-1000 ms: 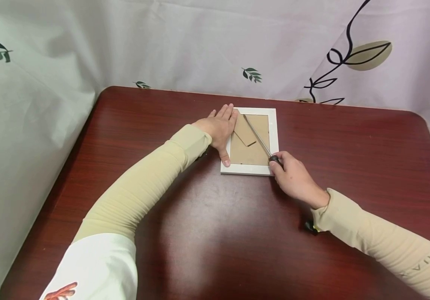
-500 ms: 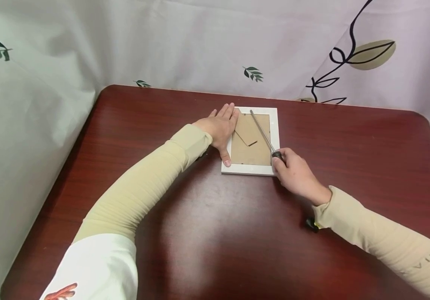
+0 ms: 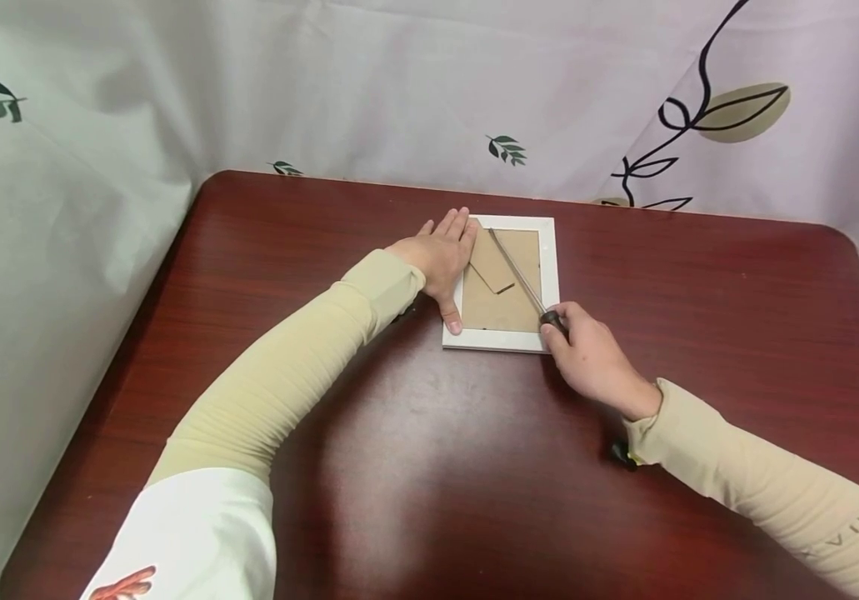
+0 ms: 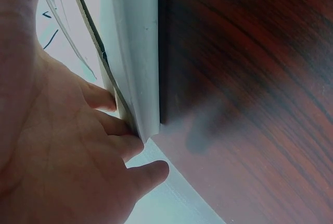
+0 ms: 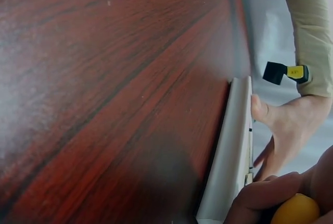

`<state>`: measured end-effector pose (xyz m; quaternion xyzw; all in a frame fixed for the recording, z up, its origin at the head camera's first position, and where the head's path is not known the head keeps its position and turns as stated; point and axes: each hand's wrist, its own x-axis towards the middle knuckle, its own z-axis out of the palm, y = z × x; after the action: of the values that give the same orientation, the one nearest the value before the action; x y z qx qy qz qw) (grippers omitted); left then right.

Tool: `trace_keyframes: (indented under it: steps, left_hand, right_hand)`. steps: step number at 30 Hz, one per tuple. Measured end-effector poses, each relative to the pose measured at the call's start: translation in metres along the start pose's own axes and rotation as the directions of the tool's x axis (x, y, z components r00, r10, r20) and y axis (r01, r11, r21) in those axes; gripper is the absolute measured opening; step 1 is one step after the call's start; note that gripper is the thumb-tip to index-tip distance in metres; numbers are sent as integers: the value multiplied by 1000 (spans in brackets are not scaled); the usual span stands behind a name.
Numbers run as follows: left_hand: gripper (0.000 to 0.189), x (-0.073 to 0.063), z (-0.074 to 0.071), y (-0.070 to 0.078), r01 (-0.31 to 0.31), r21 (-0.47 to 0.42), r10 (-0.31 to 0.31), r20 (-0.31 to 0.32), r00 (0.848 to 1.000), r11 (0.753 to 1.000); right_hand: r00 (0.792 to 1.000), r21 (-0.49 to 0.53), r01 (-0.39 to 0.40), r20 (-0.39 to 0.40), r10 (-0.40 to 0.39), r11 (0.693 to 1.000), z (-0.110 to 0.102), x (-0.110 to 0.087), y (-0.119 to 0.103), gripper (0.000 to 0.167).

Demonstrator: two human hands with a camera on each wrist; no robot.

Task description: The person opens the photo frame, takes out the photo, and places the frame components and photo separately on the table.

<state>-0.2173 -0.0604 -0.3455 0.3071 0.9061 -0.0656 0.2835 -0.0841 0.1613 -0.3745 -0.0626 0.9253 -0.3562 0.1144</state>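
Note:
A white picture frame (image 3: 547, 258) lies face down near the table's far side. Its tan backing board (image 3: 500, 315) shows, with a slanted stand flap (image 3: 491, 265) on it. My left hand (image 3: 436, 262) rests flat along the frame's left side, fingers pointing away and thumb at the near left corner. My right hand (image 3: 590, 354) grips the dark handle of a screwdriver (image 3: 516, 272) at the frame's near right corner. The metal shaft slants across the board, its tip by the far inner edge. The handle's yellow end (image 5: 296, 211) shows in the right wrist view.
The dark red wooden table (image 3: 699, 317) has rounded far corners and a glossy surface. A pale curtain (image 3: 369, 92) with leaf prints hangs behind it and along the left. A black and yellow wrist device (image 5: 286, 72) sits on the left sleeve.
The screwdriver tip swung right and toward the far frame bar, then came back left to the inner edge. My right hand shifted slightly with it. The left hand and frame stayed nearly still.

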Motion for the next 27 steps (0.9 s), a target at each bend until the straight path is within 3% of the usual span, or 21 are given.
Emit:
trace_keyframes:
  steps: [27]
  left_hand:
    - [163, 1, 0, -1, 0, -10, 0, 2, 1000, 1000]
  right_hand:
    - [1000, 6, -23, 21, 23, 1000, -2, 0, -1, 31]
